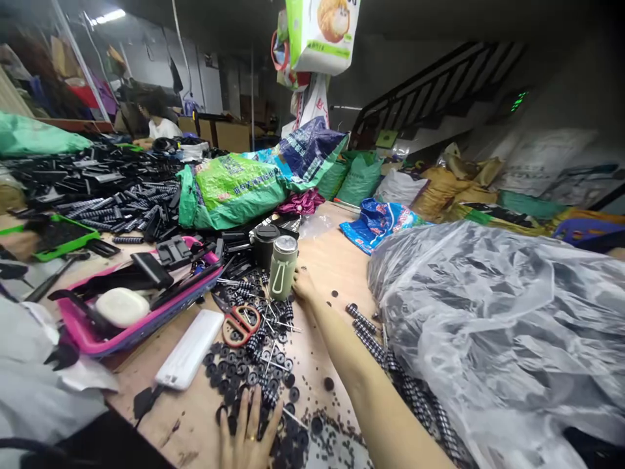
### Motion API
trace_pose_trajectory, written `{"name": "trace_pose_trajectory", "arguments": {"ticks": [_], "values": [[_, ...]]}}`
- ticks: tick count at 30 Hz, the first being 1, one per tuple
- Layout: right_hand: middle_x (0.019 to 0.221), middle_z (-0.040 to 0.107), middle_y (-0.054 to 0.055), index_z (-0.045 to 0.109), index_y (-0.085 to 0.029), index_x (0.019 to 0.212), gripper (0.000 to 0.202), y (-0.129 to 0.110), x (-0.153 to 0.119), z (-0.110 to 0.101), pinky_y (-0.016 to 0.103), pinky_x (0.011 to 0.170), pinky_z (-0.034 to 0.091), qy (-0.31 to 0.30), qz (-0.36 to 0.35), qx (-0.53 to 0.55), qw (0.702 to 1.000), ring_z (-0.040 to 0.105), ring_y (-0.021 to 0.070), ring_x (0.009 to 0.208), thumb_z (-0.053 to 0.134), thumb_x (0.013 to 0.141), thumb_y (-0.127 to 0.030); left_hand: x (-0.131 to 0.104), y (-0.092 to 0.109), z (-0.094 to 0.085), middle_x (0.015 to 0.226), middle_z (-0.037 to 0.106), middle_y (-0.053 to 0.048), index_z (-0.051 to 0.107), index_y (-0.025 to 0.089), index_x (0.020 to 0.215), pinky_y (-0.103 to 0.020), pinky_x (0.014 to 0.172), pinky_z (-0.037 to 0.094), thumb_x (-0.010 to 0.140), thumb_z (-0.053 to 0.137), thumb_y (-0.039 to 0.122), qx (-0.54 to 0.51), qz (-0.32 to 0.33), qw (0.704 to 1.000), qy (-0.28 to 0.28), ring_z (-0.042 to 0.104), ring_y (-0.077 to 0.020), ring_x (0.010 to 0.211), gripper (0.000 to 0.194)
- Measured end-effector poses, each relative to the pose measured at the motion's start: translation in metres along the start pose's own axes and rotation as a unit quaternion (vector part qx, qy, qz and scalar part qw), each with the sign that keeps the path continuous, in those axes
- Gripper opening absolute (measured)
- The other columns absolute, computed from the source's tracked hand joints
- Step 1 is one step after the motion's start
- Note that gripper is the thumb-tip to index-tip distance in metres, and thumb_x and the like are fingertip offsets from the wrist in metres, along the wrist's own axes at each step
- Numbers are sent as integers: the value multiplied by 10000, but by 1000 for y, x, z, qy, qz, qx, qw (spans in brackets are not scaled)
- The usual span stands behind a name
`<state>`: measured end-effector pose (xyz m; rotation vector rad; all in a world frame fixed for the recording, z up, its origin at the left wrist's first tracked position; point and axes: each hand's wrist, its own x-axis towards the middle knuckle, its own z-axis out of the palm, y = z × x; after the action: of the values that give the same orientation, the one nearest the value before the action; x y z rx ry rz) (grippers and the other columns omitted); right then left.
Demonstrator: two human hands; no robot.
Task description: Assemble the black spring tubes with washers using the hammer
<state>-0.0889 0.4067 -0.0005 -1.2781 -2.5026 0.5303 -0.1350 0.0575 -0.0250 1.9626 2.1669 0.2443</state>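
Observation:
My left hand (247,433) lies with its fingers spread over a heap of small black round caps (244,371) at the near edge; a ring is on one finger. My right arm stretches far forward, and my right hand (305,286) is beside a pale green bottle (283,270) with a carry loop. Its fingers are small and partly hidden by the bottle, so their grip is unclear. Black-and-white ridged rollers and thin metal pins lie among the caps. Scissors with red-and-tan handles (241,326) rest left of the heap, next to a white power bank (190,348).
A pink basket (81,335) holds black parts and a white oval object. At left, another person's blurred hand (19,241) is near a green tray (90,238). A large clear plastic bag (502,326) bulges along the right. Filled sacks (244,185) stand behind; packages (325,39) hang above.

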Motion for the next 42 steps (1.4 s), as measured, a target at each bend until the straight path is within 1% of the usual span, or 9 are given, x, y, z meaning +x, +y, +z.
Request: {"name": "trace_pose_trajectory", "arguments": {"ticks": [3,9,18,23,26,29,34,37,42], "values": [[1263,413,23,513,-228,1142,347,1,-32,1,344,978,194,2,2,-4,1000,329,188,1144,298,874,-279,-3,4,-5,1379,241,-115,234,308,1300,-637,939,15,669,450,607,-2,9,999,44,124,-375,1260,730],[1306,371,51,436,-210,1213,391,-18,-119,1,386,1000,166,0,-1,-15,1000,296,190,1194,231,898,-321,19,16,-14,1397,195,-117,213,249,1320,-568,981,54,747,323,596,-2,-4,993,114,50,-316,1284,679],[1314,367,46,412,-213,1218,368,-42,-211,-7,345,998,229,6,3,4,1000,312,165,1205,318,871,-290,54,25,-36,1399,175,-138,227,196,1325,-585,968,5,748,294,613,5,9,995,101,50,-321,1283,715],[1167,485,83,490,-182,1096,303,-39,-253,-24,339,943,305,138,96,19,986,398,189,1118,377,822,-243,25,10,-48,1405,70,-194,148,134,1343,-641,920,22,770,253,586,-12,-172,969,175,-17,-378,1267,738],[967,579,90,559,-165,944,232,-41,-266,-28,314,841,379,127,136,11,982,507,193,954,384,804,-227,15,-1,-46,1383,99,-248,165,70,1334,-613,936,79,753,271,598,-46,-234,958,157,34,-413,1253,791],[838,610,119,593,-141,794,218,-50,-262,-25,311,727,417,110,186,1,976,554,221,841,441,769,-295,19,7,-44,1374,145,-247,190,71,1328,-603,949,34,750,280,597,-59,-191,971,131,56,-379,1265,787],[630,618,102,587,-133,594,208,-63,-249,-27,272,562,412,98,251,19,963,584,213,641,578,626,-338,27,40,-47,1369,195,-224,279,60,1293,-556,985,102,801,322,449,-150,-68,967,194,86,-323,1277,629],[608,616,52,597,-145,602,196,-68,-268,-34,237,553,408,115,225,63,965,576,167,605,564,636,-335,25,50,-46,1289,353,-192,343,90,1257,-436,967,288,812,346,366,-311,1,931,191,314,-255,1205,523],[687,615,4,600,-170,741,196,-79,-336,-40,210,575,427,160,155,146,964,546,119,617,548,675,-347,9,79,-49,1090,509,-130,355,153,1238,-339,784,452,799,392,413,-572,-31,814,100,544,-184,907,511]]}}
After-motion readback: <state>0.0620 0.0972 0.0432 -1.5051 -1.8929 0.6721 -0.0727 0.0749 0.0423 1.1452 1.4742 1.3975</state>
